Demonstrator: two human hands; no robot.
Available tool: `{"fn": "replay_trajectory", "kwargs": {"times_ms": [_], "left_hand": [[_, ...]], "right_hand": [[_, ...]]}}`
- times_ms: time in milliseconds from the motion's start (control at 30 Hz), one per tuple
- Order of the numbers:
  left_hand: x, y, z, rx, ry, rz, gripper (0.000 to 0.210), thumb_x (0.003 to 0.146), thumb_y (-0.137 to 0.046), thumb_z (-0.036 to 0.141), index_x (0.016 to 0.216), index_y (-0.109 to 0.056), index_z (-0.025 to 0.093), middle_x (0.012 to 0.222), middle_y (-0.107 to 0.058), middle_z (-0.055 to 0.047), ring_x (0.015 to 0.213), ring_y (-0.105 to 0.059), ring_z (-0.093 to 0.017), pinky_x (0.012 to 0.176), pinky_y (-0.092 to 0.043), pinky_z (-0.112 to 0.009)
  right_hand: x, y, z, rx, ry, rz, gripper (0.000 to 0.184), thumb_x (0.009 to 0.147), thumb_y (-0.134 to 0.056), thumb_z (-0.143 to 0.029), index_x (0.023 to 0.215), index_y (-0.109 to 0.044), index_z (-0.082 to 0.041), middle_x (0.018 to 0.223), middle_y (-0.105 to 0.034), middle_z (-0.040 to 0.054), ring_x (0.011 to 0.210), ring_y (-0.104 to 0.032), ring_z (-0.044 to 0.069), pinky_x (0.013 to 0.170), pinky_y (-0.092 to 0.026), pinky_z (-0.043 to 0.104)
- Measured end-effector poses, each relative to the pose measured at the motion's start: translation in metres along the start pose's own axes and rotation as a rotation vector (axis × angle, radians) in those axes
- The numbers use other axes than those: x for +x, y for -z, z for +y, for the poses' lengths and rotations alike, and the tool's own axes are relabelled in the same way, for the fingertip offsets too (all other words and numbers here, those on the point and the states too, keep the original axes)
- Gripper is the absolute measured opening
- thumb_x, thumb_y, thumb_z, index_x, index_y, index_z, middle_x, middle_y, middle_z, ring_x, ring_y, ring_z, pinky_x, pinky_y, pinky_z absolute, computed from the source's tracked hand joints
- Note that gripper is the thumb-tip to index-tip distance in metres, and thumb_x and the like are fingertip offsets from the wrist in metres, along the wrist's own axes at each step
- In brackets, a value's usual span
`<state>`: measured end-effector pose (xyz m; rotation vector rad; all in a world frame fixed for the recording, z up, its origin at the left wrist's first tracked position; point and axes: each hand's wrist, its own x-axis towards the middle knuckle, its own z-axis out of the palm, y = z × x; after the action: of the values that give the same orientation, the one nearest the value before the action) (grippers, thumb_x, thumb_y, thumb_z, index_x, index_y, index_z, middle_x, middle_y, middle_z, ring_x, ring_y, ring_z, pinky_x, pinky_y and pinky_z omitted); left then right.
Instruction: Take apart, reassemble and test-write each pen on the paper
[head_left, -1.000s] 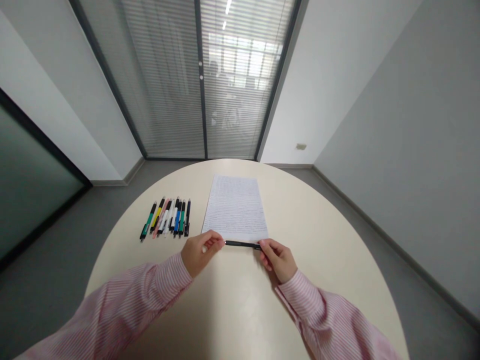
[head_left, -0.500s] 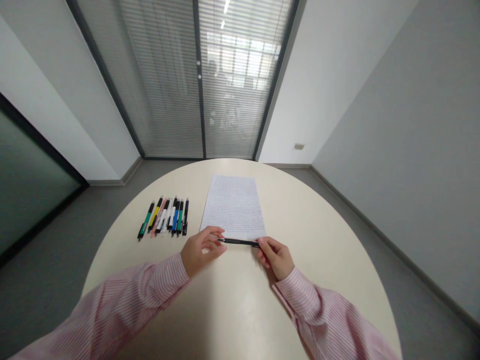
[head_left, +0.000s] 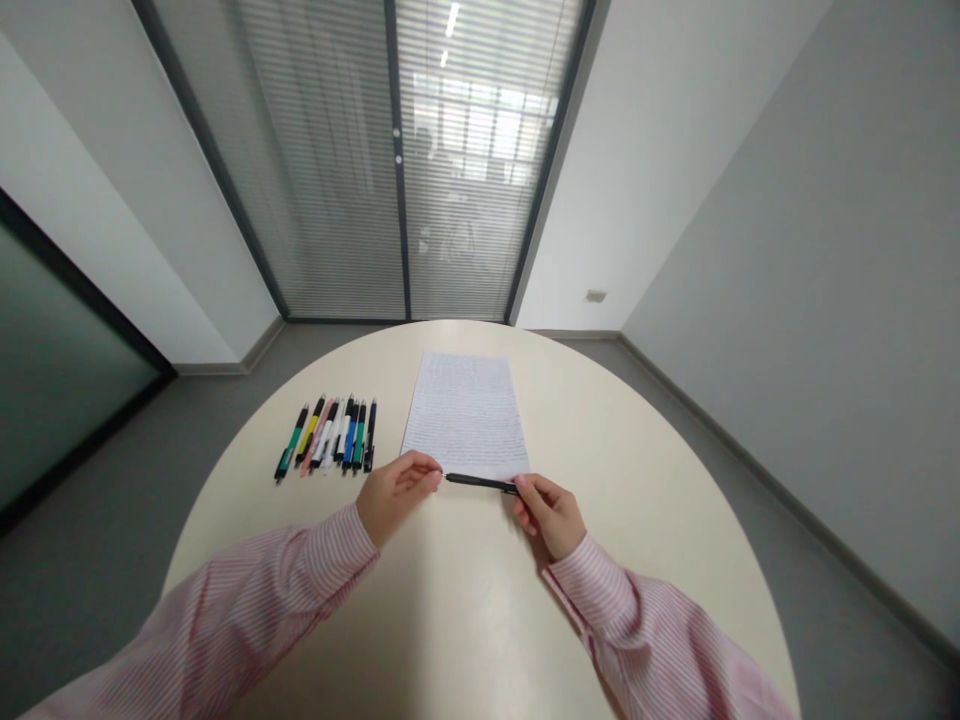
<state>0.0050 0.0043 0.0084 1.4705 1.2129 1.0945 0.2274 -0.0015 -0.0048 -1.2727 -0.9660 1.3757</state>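
A black pen is held level between my hands, just past the near edge of a sheet of paper covered in lines of writing. My right hand pinches its right end between thumb and fingers. At the other end, my left hand has thumb and fingertips pinched together on the pen's small silver tip, which is mostly hidden by the fingers. Left of the paper, several pens lie side by side in a row, with green, yellow, pink, white, blue and black barrels.
Everything rests on a round cream table. Beyond its far edge stands a glass partition with blinds. Grey-white walls rise at both sides, with an outlet low at right.
The fingers of my left hand have closed from a loose, spread pose into a pinch at the pen's tip. My right hand keeps its hold.
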Motion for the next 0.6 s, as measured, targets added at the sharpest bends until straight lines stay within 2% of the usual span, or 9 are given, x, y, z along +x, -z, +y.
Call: {"fn": "replay_trajectory", "kwargs": {"times_ms": [100, 300, 500, 600], "left_hand": [[0.0027, 0.0009, 0.0014, -0.043, -0.049, 0.054, 0.023, 0.068, -0.066, 0.032, 0.082, -0.06, 0.015, 0.079, -0.064, -0.004, 0.073, -0.062, -0.014, 0.069, -0.054, -0.026], [0.0047, 0.0007, -0.0012, -0.169, -0.023, 0.057, 0.025, 0.061, -0.072, 0.03, 0.07, -0.057, 0.013, 0.083, -0.067, -0.008, 0.08, -0.064, -0.018, 0.077, -0.053, -0.032], [0.0037, 0.0035, -0.0016, -0.239, 0.05, 0.012, 0.029, 0.065, -0.071, 0.034, 0.074, -0.053, 0.014, 0.083, -0.07, -0.01, 0.075, -0.067, -0.019, 0.072, -0.054, -0.035], [0.0055, 0.0089, -0.0033, -0.137, 0.003, 0.065, 0.025, 0.069, -0.067, 0.034, 0.078, -0.054, 0.014, 0.084, -0.069, -0.01, 0.078, -0.067, -0.019, 0.071, -0.054, -0.033]], "right_hand": [[0.0004, -0.0001, 0.0006, 0.014, 0.009, 0.011, 0.047, 0.056, -0.071, -0.057, 0.068, -0.062, -0.012, 0.044, -0.051, -0.0025, 0.034, -0.039, 0.004, 0.029, -0.024, 0.015], [0.0, -0.0005, -0.0003, 0.043, -0.002, 0.008, 0.047, 0.056, -0.072, -0.056, 0.068, -0.061, -0.012, 0.044, -0.051, -0.003, 0.034, -0.038, 0.004, 0.029, -0.023, 0.014], [0.0017, 0.0026, 0.0058, 0.027, 0.015, 0.0, 0.044, 0.061, -0.07, -0.054, 0.071, -0.063, -0.012, 0.045, -0.052, -0.0028, 0.035, -0.039, 0.004, 0.029, -0.024, 0.015], [0.0027, 0.0036, 0.0076, 0.051, 0.026, 0.001, 0.042, 0.063, -0.07, -0.052, 0.071, -0.062, -0.012, 0.046, -0.052, -0.0029, 0.034, -0.038, 0.004, 0.029, -0.023, 0.015]]}}
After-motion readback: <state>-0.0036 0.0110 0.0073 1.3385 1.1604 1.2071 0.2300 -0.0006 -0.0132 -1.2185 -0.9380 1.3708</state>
